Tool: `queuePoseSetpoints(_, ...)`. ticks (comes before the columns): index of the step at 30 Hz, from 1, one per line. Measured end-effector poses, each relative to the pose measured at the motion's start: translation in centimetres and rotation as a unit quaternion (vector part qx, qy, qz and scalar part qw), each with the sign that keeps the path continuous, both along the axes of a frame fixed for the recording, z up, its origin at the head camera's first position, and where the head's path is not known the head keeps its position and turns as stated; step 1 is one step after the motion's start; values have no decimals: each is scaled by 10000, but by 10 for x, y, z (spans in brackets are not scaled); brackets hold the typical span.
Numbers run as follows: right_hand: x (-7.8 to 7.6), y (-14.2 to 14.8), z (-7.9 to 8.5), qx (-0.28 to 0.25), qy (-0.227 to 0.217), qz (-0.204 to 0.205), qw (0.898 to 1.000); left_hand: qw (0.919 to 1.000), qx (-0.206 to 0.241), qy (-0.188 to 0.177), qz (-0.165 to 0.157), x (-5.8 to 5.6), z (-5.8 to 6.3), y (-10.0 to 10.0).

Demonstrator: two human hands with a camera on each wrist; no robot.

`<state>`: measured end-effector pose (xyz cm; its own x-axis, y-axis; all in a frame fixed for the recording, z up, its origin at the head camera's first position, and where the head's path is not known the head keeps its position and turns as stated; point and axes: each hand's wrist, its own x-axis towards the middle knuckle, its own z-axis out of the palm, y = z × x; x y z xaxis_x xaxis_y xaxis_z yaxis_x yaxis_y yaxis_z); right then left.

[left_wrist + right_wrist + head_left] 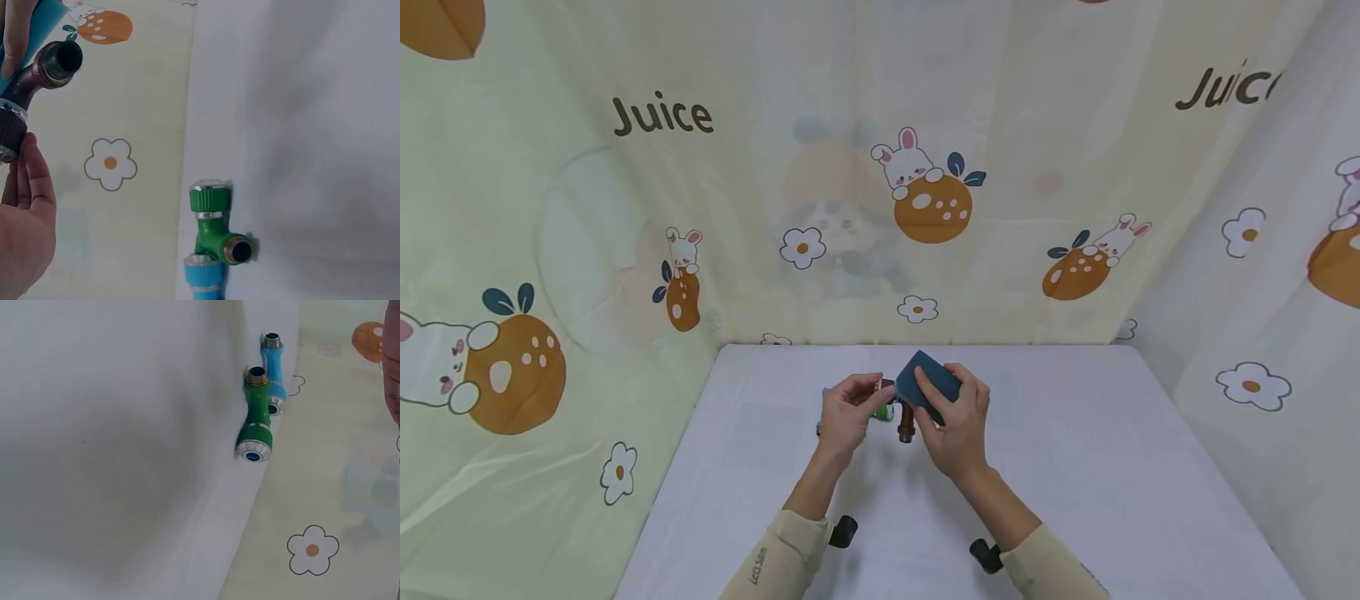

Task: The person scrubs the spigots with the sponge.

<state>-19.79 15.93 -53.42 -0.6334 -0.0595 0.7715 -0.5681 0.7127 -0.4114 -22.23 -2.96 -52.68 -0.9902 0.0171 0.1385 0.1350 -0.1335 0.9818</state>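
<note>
My left hand pinches the knob end of a dark reddish-brown angle valve between thumb and fingers, above the table. In the left wrist view, the valve's threaded outlet points up and to the right. My right hand grips a flat blue rectangular pad, its fingers spread over the face. The pad lies up against the brown valve and hides part of its body. Only a strip of the right hand's finger shows in the right wrist view.
A green angle valve and a light blue one lie close together on the white table, near its far edge. Behind stands a patterned curtain, which also runs along both sides. Black wrist mounts stick out below the forearms.
</note>
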Motion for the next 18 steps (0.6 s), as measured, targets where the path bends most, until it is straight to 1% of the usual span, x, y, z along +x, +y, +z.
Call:
queuePoseSetpoints(4,-3,1,3,-191,-212,-116,9995,9998,-160,111,-81,1,-2,0)
queuePoseSetpoints(7,-4,1,4,-332,-391,-222,9984,9994,-211,224,-179,2,-2,1)
queuePoseSetpoints(10,-6,4,4,-437,-480,-293,9975,9989,-207,310,-276,3,-2,0)
queuePoseSetpoints(13,-8,6,5,-542,-617,-351,9960,9986,-248,315,-353,3,-2,-2)
queuePoseSetpoints(15,-9,8,6,-754,-1013,-368,9913,9981,-279,320,-446,4,-1,-3)
queuePoseSetpoints(16,-10,10,6,-919,-1307,-360,9865,9977,-301,323,-505,4,0,-4)
queuePoseSetpoints(17,-10,12,7,-1107,-1674,-333,9791,9973,-319,332,-579,5,0,-5)
queuePoseSetpoints(18,-10,14,8,-1340,-2082,-271,9685,9966,-329,366,-658,6,1,-5)
